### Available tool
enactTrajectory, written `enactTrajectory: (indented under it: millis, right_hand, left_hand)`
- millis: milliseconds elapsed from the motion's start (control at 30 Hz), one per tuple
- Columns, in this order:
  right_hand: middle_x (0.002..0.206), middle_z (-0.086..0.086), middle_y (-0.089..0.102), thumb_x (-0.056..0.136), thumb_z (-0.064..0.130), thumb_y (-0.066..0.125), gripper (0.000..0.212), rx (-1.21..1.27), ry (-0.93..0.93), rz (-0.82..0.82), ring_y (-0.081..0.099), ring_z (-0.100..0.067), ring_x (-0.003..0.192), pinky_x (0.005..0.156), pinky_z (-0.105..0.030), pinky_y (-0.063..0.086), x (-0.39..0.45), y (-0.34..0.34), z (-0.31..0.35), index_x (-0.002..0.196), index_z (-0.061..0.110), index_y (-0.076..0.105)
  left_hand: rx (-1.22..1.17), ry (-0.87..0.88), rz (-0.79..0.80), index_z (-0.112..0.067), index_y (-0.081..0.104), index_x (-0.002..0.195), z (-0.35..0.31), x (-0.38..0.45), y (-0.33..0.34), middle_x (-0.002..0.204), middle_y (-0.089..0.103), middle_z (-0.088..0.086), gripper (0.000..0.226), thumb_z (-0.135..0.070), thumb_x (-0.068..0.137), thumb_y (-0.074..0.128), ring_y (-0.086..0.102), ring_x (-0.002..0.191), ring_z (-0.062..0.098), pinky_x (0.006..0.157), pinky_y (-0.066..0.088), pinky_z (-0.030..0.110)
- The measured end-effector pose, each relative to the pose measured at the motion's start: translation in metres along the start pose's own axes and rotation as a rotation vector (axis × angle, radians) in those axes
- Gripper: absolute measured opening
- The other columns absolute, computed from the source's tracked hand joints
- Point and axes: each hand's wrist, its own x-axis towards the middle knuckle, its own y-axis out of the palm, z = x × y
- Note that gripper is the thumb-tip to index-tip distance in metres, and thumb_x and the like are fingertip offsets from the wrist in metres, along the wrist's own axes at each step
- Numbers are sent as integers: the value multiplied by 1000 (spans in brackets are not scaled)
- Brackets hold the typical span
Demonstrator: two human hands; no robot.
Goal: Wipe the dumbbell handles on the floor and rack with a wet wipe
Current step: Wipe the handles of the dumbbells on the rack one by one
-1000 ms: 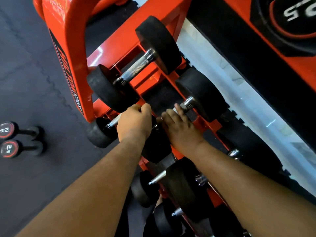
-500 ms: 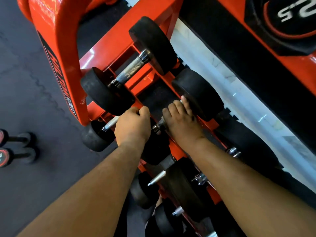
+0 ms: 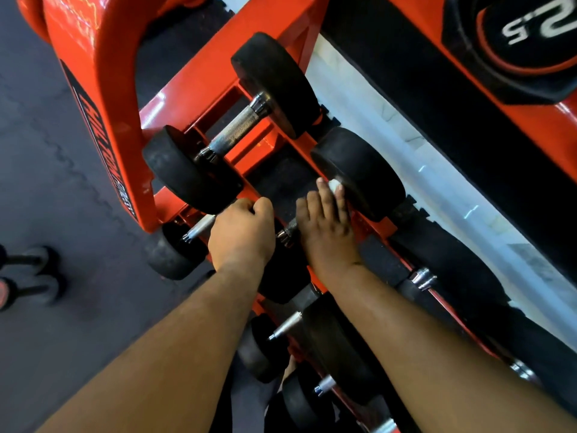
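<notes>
Two hands reach down onto the orange dumbbell rack in front of you. Your left hand is curled into a fist around the metal handle of a lower-tier dumbbell, near the rack's left end post; the bare end of that handle pokes out to the left of your knuckles, toward a black weight head. Your right hand lies just beside it, fingers laid over the handle of the next dumbbell and reaching up to that dumbbell's far black head. A white wet wipe shows as a small bunch at your fingertips, pressed against the head; whether the fingers wrap fully round the handle cannot be told.

Above your hands, on the upper tier by the same end post, another dumbbell rests with its knurled steel handle uncovered. More dumbbells sit along the rack toward its right end, under your forearms. On the dark rubber floor to the left, well apart from the rack, two small dumbbells lie side by side.
</notes>
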Motion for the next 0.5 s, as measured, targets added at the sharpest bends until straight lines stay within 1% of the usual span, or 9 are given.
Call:
enactTrajectory:
  millis: [67,133,233,300,333,367,400,467,500]
  right_hand:
    - [129,-14,54,94,14,36,37,15,-25,75,35,-37,144,124,-59,10,4,-6,9,126,10,53]
    - [124,-10,58,91,21,46,34,17,-130,83,44,-33,137,123,-58,13,0,-7,12,121,14,60]
    - [117,-5,66,91,19,33,47,41,-307,-28,54,-28,127,122,-48,16,-6,-7,-1,124,21,66]
    - [109,-6,68,91,16,30,52,-26,-322,-155,63,-29,113,118,-45,24,2,-7,-19,129,16,66]
    - [106,-8,67,94,17,29,52,-34,-299,-150,64,-30,108,118,-46,26,9,-7,-26,131,12,64]
    - [102,-9,65,96,20,28,49,-23,-261,-125,64,-30,104,119,-47,30,16,-8,-30,127,11,65]
    - [96,-8,64,96,25,31,44,-16,-224,-76,63,-29,99,117,-47,34,22,-9,-29,115,12,68]
    - [85,-4,62,90,33,49,22,3,-201,-34,61,-26,90,113,-46,40,28,-14,-16,90,20,67]
    - [84,-1,61,87,34,58,14,39,-215,-21,61,-24,90,111,-44,41,27,-14,-7,85,23,67]
  left_hand:
    - [-2,-3,4,-17,60,73,-1,-1,-1,71,61,2,34,-38,93,43,53,65,16,55,32,30]
    - [-11,-4,9,-17,60,73,-1,-3,-3,71,62,2,33,-37,93,44,54,65,16,54,31,30]
    - [-23,-6,14,-18,59,71,-2,-3,-3,72,62,2,33,-39,92,44,57,68,20,58,35,32]
    - [-33,-9,13,-17,59,70,-2,-1,-2,70,63,2,34,-40,91,44,59,70,23,61,41,34]
    - [-30,-11,12,-17,59,70,-1,-2,-2,70,63,2,35,-40,91,43,59,70,24,63,43,35]
    - [-25,-11,11,-16,60,70,-2,-2,-1,70,63,2,35,-40,91,43,59,70,24,64,44,36]
    - [-25,-13,10,-16,59,70,-2,-2,-2,70,63,3,35,-40,91,43,59,69,24,64,43,36]
    - [-24,-18,9,-17,59,70,-3,-3,-2,70,62,3,34,-39,91,43,59,70,24,63,42,36]
    - [-24,-22,9,-16,59,70,-3,-3,-2,70,62,2,34,-39,90,44,59,70,24,64,43,36]
